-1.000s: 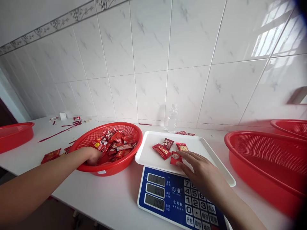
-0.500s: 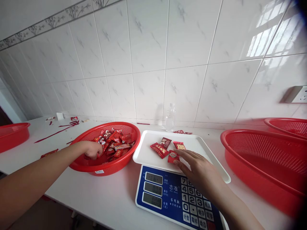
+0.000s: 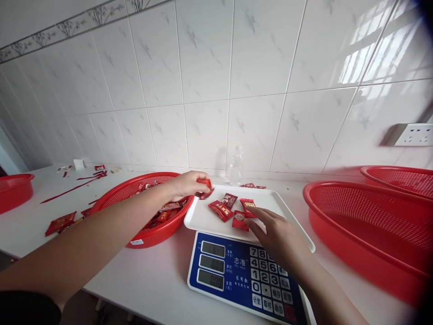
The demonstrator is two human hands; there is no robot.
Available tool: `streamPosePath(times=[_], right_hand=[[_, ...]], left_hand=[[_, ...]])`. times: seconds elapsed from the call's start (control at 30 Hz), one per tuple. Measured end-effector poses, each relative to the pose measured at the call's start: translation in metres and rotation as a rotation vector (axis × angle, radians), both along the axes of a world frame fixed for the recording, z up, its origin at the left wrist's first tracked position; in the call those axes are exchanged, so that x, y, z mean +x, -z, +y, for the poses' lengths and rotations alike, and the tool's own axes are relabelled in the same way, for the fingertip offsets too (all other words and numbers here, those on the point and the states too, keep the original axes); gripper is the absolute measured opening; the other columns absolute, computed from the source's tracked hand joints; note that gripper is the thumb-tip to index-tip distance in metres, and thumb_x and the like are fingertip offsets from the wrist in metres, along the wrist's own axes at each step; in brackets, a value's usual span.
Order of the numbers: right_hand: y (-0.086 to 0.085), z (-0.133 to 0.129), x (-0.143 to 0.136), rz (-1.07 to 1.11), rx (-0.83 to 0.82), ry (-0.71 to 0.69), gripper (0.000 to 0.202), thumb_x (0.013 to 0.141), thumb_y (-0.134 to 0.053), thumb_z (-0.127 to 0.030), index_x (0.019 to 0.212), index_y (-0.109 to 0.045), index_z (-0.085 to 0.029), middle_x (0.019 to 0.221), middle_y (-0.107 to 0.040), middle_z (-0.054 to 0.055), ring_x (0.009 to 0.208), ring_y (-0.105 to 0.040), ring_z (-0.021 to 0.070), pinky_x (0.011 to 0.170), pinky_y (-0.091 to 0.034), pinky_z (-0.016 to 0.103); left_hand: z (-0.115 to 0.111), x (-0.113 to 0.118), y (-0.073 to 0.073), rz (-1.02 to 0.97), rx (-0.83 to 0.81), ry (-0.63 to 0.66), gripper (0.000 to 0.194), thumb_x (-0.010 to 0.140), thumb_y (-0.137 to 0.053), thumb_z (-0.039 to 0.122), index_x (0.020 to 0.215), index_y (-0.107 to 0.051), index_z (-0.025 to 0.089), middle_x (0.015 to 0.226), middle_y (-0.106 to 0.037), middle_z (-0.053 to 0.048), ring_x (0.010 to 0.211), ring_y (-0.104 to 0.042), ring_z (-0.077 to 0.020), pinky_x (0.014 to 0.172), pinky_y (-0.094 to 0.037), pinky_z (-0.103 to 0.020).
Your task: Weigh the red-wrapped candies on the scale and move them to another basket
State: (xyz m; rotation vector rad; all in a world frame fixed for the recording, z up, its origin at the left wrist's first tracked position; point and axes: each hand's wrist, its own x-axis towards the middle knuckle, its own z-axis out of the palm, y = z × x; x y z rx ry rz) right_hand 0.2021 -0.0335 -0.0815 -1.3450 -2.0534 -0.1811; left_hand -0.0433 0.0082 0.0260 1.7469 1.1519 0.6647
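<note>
My left hand [image 3: 189, 185] is closed on a red-wrapped candy [image 3: 204, 188], held above the left edge of the white scale tray [image 3: 267, 230]. Below that forearm stands a red plastic basket [image 3: 155, 237] of wrapped candies [image 3: 164, 216], partly hidden by the arm. Several red packets lie on the tray, among them a dark red packet [image 3: 220, 210] and a small square one [image 3: 239, 220]. Over the tray's near right side, my right hand [image 3: 275, 230] has its fingers stretched out, the tips beside the packets. Under the tray sits a blue digital scale [image 3: 237, 280] with keys and three displays.
Two red baskets [image 3: 365, 253] stand on the right, another red basket [image 3: 16, 192] at the far left. Behind the tray is a clear plastic bottle [image 3: 236, 167] against the tiled wall. Red packets [image 3: 61, 222] and red strips [image 3: 74, 189] lie on the table at left.
My left hand has come up out of the basket and moved right to the tray's edge with a candy. My right hand stays over the tray, fingers slightly lifted from the packets.
</note>
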Motion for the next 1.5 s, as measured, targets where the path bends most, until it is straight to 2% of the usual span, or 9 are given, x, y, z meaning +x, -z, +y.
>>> streamPosePath(times=[0.2, 0.43, 0.53, 0.57, 0.63, 0.7, 0.87, 1.17, 1.5], right_hand=[[-0.006, -0.001, 0.001, 0.036, -0.081, 0.066, 0.036, 0.092, -0.044, -0.039, 0.118, -0.066, -0.026, 0.114, -0.072, 0.006, 0.097, -0.070, 0.0257, 0.073, -0.056, 0.037], [-0.017, -0.009, 0.001, 0.019, -0.132, 0.116, 0.036, 0.093, -0.044, -0.038, 0.117, -0.066, -0.025, 0.115, -0.072, 0.007, 0.097, -0.069, 0.0270, 0.071, -0.055, 0.038], [-0.017, -0.012, 0.000, 0.023, -0.106, 0.050, 0.032, 0.093, -0.043, -0.039, 0.109, -0.068, -0.027, 0.109, -0.074, 0.005, 0.091, -0.070, 0.0242, 0.068, -0.054, 0.035], [-0.018, -0.012, 0.000, 0.017, -0.109, 0.028, 0.031, 0.094, -0.042, -0.038, 0.106, -0.069, -0.027, 0.107, -0.074, 0.005, 0.090, -0.070, 0.0234, 0.068, -0.054, 0.034], [-0.018, -0.014, -0.001, -0.005, -0.130, -0.004, 0.028, 0.093, -0.044, -0.035, 0.099, -0.070, -0.026, 0.103, -0.074, 0.004, 0.087, -0.070, 0.0223, 0.068, -0.053, 0.033], [-0.020, -0.015, -0.003, -0.033, -0.162, -0.018, 0.024, 0.091, -0.047, -0.032, 0.095, -0.070, -0.025, 0.102, -0.074, 0.004, 0.086, -0.070, 0.0221, 0.068, -0.053, 0.033], [-0.021, -0.015, -0.004, -0.068, -0.208, -0.023, 0.021, 0.089, -0.052, -0.028, 0.096, -0.072, -0.026, 0.108, -0.074, 0.004, 0.089, -0.070, 0.0230, 0.071, -0.054, 0.034], [-0.020, -0.009, 0.003, -0.033, -0.225, 0.083, 0.040, 0.094, -0.040, -0.034, 0.130, -0.058, -0.029, 0.124, -0.067, 0.006, 0.109, -0.064, 0.0249, 0.082, -0.054, 0.039], [-0.016, -0.007, 0.005, -0.085, -0.295, 0.090, 0.039, 0.096, -0.034, -0.028, 0.123, -0.061, -0.027, 0.120, -0.069, 0.005, 0.103, -0.067, 0.0245, 0.078, -0.053, 0.037]], left_hand=[[0.014, 0.042, 0.022, 0.120, 0.102, 0.115, 0.007, 0.081, -0.059, 0.021, 0.081, -0.054, 0.018, 0.081, -0.059, 0.000, 0.076, -0.058, -0.0126, 0.072, -0.047, -0.028], [0.008, 0.037, 0.028, 0.392, 0.235, 0.091, 0.014, 0.088, -0.051, 0.029, 0.077, -0.050, 0.020, 0.076, -0.057, 0.000, 0.073, -0.055, -0.0168, 0.069, -0.043, -0.031], [-0.003, 0.033, 0.034, 0.491, 0.246, 0.175, 0.020, 0.090, -0.048, 0.034, 0.100, -0.058, 0.020, 0.104, -0.064, -0.005, 0.100, -0.058, -0.0229, 0.088, -0.044, -0.037], [-0.007, 0.032, 0.036, 0.543, 0.243, 0.220, 0.030, 0.090, -0.048, 0.038, 0.114, -0.057, 0.021, 0.123, -0.060, -0.008, 0.116, -0.052, -0.0262, 0.098, -0.040, -0.040], [-0.013, 0.034, 0.041, 0.673, 0.222, 0.288, 0.057, 0.091, -0.046, 0.049, 0.140, -0.040, 0.022, 0.154, -0.031, -0.010, 0.142, -0.023, -0.0323, 0.113, -0.023, -0.049], [-0.017, 0.037, 0.046, 0.777, 0.186, 0.307, 0.079, 0.089, -0.039, 0.064, 0.152, -0.018, 0.022, 0.162, -0.003, -0.009, 0.146, 0.002, -0.0351, 0.115, -0.010, -0.057], [-0.013, 0.048, 0.051, 0.762, 0.182, 0.312, 0.096, 0.085, -0.036, 0.075, 0.154, 0.005, 0.022, 0.160, 0.010, -0.007, 0.145, 0.011, -0.0328, 0.116, -0.004, -0.058], [0.011, 0.053, 0.061, 0.733, 0.307, 0.310, 0.098, 0.082, -0.035, 0.078, 0.154, -0.003, 0.020, 0.161, 0.004, -0.009, 0.146, 0.012, -0.0317, 0.116, 0.002, -0.057], [0.027, 0.065, 0.072, 0.709, 0.438, 0.340, 0.082, 0.086, -0.032, 0.074, 0.148, -0.032, 0.020, 0.157, -0.023, -0.014, 0.147, -0.007, -0.0306, 0.114, -0.011, -0.058]])
